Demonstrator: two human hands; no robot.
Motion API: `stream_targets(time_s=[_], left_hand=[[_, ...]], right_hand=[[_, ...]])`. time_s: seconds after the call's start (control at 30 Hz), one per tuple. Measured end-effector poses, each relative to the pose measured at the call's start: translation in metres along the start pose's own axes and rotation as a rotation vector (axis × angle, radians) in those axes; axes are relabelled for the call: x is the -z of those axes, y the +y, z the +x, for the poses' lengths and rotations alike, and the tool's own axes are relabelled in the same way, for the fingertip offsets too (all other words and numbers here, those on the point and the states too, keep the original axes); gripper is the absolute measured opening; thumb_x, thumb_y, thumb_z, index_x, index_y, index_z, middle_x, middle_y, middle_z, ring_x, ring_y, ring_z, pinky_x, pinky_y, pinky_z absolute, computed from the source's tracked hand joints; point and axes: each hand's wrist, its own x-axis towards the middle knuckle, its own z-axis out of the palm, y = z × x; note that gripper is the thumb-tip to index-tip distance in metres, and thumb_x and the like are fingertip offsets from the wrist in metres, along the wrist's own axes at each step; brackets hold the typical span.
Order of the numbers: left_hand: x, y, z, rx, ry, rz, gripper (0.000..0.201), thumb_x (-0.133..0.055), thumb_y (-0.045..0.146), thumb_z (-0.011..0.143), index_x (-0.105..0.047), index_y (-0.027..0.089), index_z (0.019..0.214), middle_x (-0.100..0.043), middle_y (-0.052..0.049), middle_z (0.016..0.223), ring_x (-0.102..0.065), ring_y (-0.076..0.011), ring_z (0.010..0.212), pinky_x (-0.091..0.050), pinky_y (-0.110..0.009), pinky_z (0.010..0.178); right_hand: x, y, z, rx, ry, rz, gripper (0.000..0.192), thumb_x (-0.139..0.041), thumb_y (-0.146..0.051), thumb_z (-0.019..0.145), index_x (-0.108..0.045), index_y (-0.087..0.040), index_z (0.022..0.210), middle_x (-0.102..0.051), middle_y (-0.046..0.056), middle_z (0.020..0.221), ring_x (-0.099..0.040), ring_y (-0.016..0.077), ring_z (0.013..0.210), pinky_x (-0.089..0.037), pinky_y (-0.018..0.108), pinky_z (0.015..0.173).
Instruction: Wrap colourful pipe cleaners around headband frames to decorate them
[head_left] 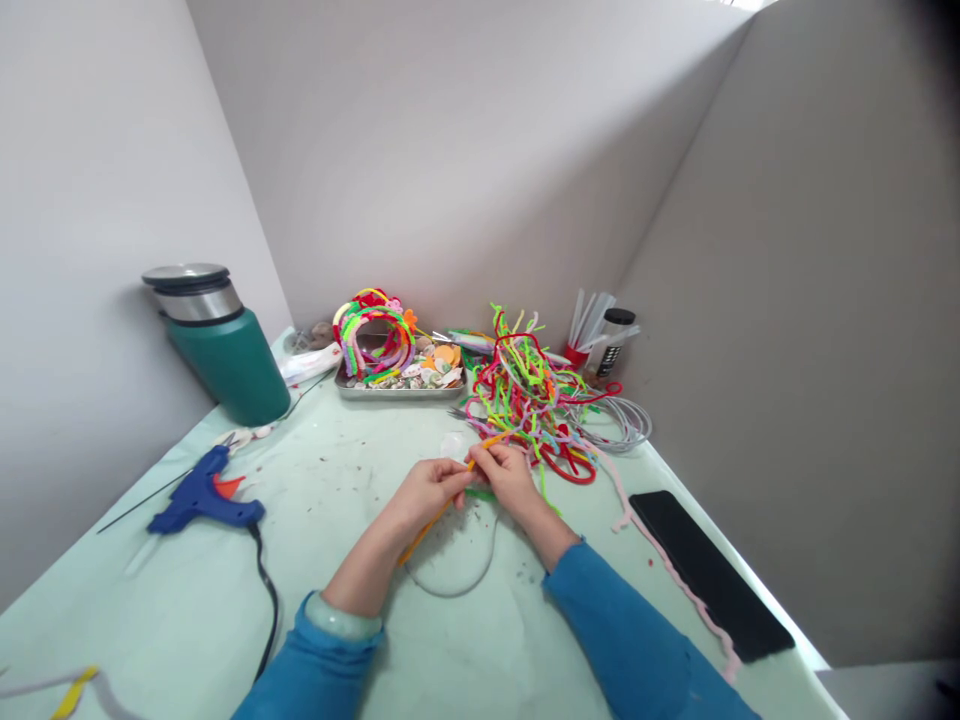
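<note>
Table [187, 610]: both hands pinch orange pipe cleaner [427, 527].

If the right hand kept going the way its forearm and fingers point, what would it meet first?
The right hand points up-left, toward the left hand, which also grips the orange pipe cleaner. It would probably meet those fingers first; depth is hard to judge.

Two hands: left hand [426, 492], right hand [510, 478]; one orange pipe cleaner [439, 516]; one glue gun [201, 497]; one green flask [217, 345]; one metal tray [399, 388]; one black phone [709, 572]; one pipe-cleaner pile [532, 395]
</note>
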Motion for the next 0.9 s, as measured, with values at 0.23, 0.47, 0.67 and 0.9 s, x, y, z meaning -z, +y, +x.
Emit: stream_targets(time_s=[0.23,0.47,0.67,0.9], left_hand=[[0.001,-0.001,-0.002,0.055,-0.078,0.085,0.037,-0.052,0.046,0.073,-0.063,0.011,0.077,-0.045,0.004,0.047,-0.03,-0.0051,0.038,-0.021,-0.02,0.039],[0.001,0.0,0.0,0.059,-0.037,0.026,0.035,-0.051,0.045,0.074,-0.06,0.012,0.078,-0.027,0.01,0.041,-0.02,-0.0039,0.036,-0.013,-0.02,0.037],[0.001,0.003,0.0,0.07,0.031,0.013,0.036,-0.05,0.047,0.073,-0.059,0.012,0.079,-0.025,0.01,0.042,-0.018,-0.0037,0.036,-0.012,-0.02,0.037],[0.001,0.002,-0.001,0.062,-0.009,0.011,0.036,-0.05,0.045,0.073,-0.059,0.012,0.08,-0.027,0.01,0.042,-0.019,-0.0035,0.034,-0.012,-0.02,0.037]], right_hand=[[0.008,0.0,0.007,-0.073,0.21,0.195,0.036,-0.057,-0.05,0.074,-0.059,-0.015,0.065,-0.045,-0.004,0.044,-0.038,0.008,0.04,-0.027,0.021,0.04],[0.01,-0.004,0.006,-0.022,0.166,0.223,0.031,-0.053,-0.047,0.078,-0.058,-0.017,0.071,-0.044,-0.005,0.045,-0.038,0.0086,0.042,-0.028,0.021,0.043],[0.004,-0.005,-0.002,0.064,-0.029,0.023,0.033,-0.055,-0.044,0.077,-0.052,-0.017,0.058,-0.046,-0.005,0.047,-0.038,0.0083,0.044,-0.027,0.021,0.043],[0.008,-0.004,0.005,0.007,0.187,0.203,0.032,-0.056,-0.045,0.076,-0.051,-0.017,0.06,-0.045,-0.004,0.049,-0.036,0.0075,0.043,-0.027,0.02,0.041]])
